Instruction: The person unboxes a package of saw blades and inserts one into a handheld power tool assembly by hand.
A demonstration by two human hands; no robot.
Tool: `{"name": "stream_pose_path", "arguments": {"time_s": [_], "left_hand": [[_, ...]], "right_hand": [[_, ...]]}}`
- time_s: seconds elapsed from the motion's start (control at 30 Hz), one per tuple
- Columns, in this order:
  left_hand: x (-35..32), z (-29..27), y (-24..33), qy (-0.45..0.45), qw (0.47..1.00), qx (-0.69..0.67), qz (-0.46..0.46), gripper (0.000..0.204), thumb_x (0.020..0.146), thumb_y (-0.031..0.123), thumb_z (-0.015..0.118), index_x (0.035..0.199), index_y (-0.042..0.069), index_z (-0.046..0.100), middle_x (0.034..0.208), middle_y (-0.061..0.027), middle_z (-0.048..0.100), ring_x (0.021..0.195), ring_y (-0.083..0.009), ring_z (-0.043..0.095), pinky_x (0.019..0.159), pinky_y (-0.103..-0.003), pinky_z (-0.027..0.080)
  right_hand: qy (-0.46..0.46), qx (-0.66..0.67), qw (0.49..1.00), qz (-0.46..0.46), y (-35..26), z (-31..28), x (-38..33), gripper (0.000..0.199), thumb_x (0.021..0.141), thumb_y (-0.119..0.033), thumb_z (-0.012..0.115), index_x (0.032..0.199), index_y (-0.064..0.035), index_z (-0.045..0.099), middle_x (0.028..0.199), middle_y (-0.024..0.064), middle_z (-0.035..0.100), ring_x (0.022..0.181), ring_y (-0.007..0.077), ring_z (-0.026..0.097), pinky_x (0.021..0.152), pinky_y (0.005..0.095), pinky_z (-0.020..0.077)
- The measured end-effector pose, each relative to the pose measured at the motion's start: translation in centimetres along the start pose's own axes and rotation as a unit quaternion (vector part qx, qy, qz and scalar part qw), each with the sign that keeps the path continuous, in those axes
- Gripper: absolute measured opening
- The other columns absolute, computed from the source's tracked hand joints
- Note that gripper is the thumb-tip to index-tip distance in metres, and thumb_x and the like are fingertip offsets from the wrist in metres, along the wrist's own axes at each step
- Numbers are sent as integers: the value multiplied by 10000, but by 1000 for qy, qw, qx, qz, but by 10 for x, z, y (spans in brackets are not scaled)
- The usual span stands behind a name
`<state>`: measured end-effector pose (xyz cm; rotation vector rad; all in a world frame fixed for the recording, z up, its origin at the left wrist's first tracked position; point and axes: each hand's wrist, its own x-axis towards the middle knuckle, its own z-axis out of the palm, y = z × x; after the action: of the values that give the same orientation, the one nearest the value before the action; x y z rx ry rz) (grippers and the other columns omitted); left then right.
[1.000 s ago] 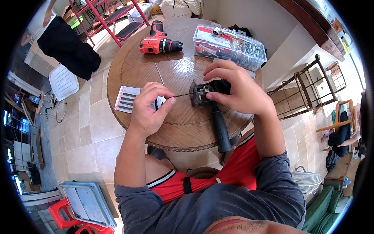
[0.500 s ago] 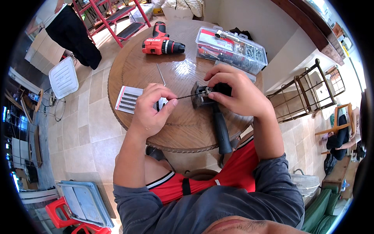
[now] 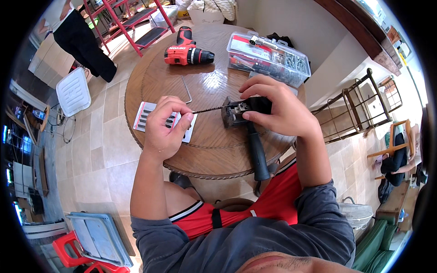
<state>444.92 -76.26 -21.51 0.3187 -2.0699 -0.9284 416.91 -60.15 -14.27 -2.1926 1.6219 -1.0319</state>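
Note:
A black jigsaw lies on the round wooden table, its flat base plate turned to the left and its long black handle reaching over the near edge. My right hand is closed around its front, the thumb by the metal blade clamp. A thin dark toothed jigsaw blade runs leftward from the clamp. At its far end, my left hand pinches it between thumb and forefinger. Partly under that hand is a white card of spare blades.
A hex key lies beyond my left hand. Farther back are a red and black cordless drill and a clear case of screws and bits. A wire rack stands right of the table; a person stands at the far left.
My left hand has moved left, its fingers now at the blade's end, so more of the blade shows. The right hand stays at the jigsaw's clamp.

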Motion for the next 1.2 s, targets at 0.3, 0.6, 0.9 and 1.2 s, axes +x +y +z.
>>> {"name": "stream_pose_path", "arguments": {"time_s": [0.3, 0.6, 0.9, 1.2], "left_hand": [[3, 6, 4, -12, 1000, 7, 12, 84, 937, 27, 784, 954, 10, 703, 990, -94, 714, 1038, -258, 643, 971, -393, 503], [-3, 5, -3, -9, 995, -64, -77, 136, 1029, 111, 755, 1029, 3, 673, 1023, -58, 668, 1006, -164, 600, 933, -337, 483], [6, -12, -5, 30, 987, 6, -157, 159, 1033, 173, 770, 1032, 23, 717, 925, 21, 676, 863, -67, 551, 821, -258, 470], [31, -6, -34, 141, 967, 200, -71, 160, 994, 161, 787, 1032, 6, 789, 810, -19, 713, 730, -102, 575, 713, -308, 513]], "right_hand": [[0, -1, 1000, -11, 4, 6, 0, 208, 886, -5, 815, 1064, 30, 713, 1232, 170, 707, 1162, 370, 690, 1006, 444, 560], [2, -4, 1000, -10, 7, 7, -2, 210, 902, -34, 810, 1078, 39, 722, 1215, 184, 711, 1153, 386, 686, 1002, 454, 560], [62, -19, 998, 9, 3, -15, -9, 293, 910, -108, 839, 1144, 29, 729, 1175, 188, 742, 1136, 382, 716, 1009, 439, 563], [98, -36, 994, 30, 7, -30, -14, 204, 930, -82, 814, 1072, 32, 724, 1170, 167, 757, 1124, 335, 730, 1002, 413, 565]]}}
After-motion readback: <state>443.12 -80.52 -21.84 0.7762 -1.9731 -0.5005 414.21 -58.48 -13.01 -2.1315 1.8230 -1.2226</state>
